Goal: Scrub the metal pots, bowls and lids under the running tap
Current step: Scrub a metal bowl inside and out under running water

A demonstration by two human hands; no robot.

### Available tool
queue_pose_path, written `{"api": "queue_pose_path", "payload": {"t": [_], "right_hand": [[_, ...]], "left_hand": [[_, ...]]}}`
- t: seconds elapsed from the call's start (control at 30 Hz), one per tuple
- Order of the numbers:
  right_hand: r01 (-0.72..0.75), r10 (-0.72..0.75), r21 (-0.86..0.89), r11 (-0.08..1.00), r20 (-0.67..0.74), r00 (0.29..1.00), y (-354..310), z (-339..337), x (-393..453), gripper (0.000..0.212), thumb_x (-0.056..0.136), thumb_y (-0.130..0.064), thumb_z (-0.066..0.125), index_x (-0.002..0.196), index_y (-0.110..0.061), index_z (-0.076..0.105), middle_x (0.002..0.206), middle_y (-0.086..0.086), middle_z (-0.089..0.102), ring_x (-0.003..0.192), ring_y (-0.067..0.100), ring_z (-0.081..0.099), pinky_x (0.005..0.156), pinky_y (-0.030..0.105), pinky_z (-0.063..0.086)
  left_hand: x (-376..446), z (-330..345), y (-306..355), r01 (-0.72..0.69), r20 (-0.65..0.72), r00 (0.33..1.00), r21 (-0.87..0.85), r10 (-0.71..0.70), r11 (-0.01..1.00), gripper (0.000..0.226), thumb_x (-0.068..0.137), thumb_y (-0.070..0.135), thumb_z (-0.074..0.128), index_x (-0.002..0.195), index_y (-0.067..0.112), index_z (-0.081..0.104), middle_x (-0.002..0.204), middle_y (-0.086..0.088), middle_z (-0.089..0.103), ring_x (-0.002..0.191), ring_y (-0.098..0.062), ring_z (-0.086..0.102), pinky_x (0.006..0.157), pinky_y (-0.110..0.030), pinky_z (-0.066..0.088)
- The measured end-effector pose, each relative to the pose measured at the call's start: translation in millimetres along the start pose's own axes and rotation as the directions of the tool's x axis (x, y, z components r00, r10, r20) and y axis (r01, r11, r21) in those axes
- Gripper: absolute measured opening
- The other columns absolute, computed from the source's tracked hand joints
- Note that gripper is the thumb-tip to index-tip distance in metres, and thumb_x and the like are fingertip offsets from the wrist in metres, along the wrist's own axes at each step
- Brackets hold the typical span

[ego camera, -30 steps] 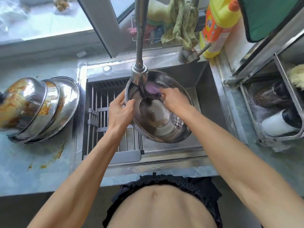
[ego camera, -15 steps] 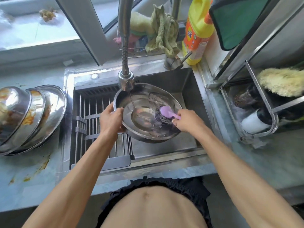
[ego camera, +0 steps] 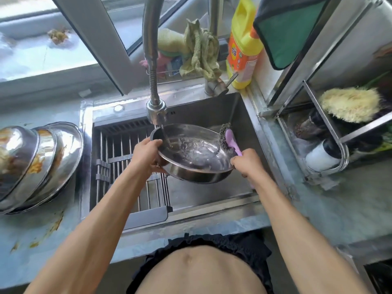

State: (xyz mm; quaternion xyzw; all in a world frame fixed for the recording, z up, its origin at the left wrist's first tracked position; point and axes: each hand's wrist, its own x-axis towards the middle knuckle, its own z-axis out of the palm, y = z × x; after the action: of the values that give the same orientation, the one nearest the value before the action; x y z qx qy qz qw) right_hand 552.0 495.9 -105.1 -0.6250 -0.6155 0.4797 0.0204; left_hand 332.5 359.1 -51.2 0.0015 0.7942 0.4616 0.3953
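Observation:
A steel bowl (ego camera: pixel 197 175) is held tilted over the sink (ego camera: pixel 244 115), under the tap (ego camera: pixel 156 107). Water runs into it and swirls inside. My left hand (ego camera: pixel 146 155) grips the bowl's left rim. My right hand (ego camera: pixel 247 164) holds the bowl's right rim together with the purple handle of a steel-wool scrubber (ego camera: pixel 228 141), whose wire head stands up above the rim. Several dirty steel bowls (ego camera: pixel 40 162) with orange food stains lie stacked on their sides on the left counter.
A roll-up drying rack (ego camera: pixel 118 164) covers the sink's left half. Behind the sink stand a yellow detergent bottle (ego camera: pixel 244 43) and a rack with rags (ego camera: pixel 199 52). A steel shelf (ego camera: pixel 331 145) with jars stands at right. Orange stains mark the left counter (ego camera: pixel 42 232).
The scrubber has come out of the bowl's inside and now stands at its right rim. The bowl is tilted more level and water is pooling in it. The camera view has shifted.

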Motion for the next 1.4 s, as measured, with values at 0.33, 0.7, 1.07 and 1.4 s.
{"api": "queue_pose_path", "payload": {"t": [0.33, 0.7, 1.07, 1.4], "right_hand": [[-0.315, 0.276, 0.130, 0.940, 0.255, 0.927, 19.2, 46.0, -7.5, 0.014, 0.084, -0.008, 0.066, 0.074, -0.008, 0.057, 0.052, 0.003, 0.040, 0.044, 0.014, 0.030, 0.041, 0.020, 0.025], [-0.028, 0.039, 0.152, 0.988, -0.066, 0.997, 13.5, 15.8, -4.6, 0.016, 0.092, -0.007, 0.058, 0.086, -0.016, 0.047, 0.076, 0.005, 0.057, 0.049, 0.017, 0.046, 0.036, 0.023, 0.034], [0.044, -0.042, -0.319, 0.947, 0.012, 0.999, 0.1, 1.3, -7.5, 0.033, 0.090, -0.034, 0.064, 0.106, -0.007, 0.056, 0.106, 0.016, 0.063, 0.092, 0.033, 0.062, 0.066, 0.031, 0.040], [0.201, -0.226, -0.604, 0.771, 0.036, 0.973, -20.9, 28.7, -16.9, 0.030, 0.102, -0.029, 0.042, 0.117, -0.016, 0.065, 0.115, 0.017, 0.065, 0.105, 0.039, 0.061, 0.077, 0.036, 0.043]], "left_hand": [[0.3, -20.7, 5.2, -0.345, 0.224, 0.920, 0.070, 0.322, 0.936, 0.057, 0.091, -0.012, 0.050, 0.122, 0.034, 0.065, 0.103, -0.005, 0.079, 0.085, -0.023, 0.077, 0.065, -0.039, 0.064], [13.7, -15.1, -26.8, -0.224, 0.150, 0.960, -0.103, 0.237, 0.969, 0.074, 0.082, -0.022, 0.045, 0.136, 0.026, 0.060, 0.110, 0.000, 0.074, 0.094, -0.010, 0.074, 0.073, -0.026, 0.060], [4.4, -13.6, -23.0, -0.067, 0.119, 0.991, 0.061, 0.060, 0.996, 0.041, 0.092, 0.006, 0.048, 0.127, 0.026, 0.057, 0.097, -0.011, 0.071, 0.073, -0.027, 0.071, 0.052, -0.041, 0.058], [-13.1, -24.4, -24.8, -0.127, 0.079, 0.989, 0.071, 0.122, 0.989, 0.053, 0.087, 0.007, 0.051, 0.129, 0.039, 0.057, 0.092, -0.011, 0.076, 0.068, -0.024, 0.074, 0.060, -0.047, 0.064]]}}
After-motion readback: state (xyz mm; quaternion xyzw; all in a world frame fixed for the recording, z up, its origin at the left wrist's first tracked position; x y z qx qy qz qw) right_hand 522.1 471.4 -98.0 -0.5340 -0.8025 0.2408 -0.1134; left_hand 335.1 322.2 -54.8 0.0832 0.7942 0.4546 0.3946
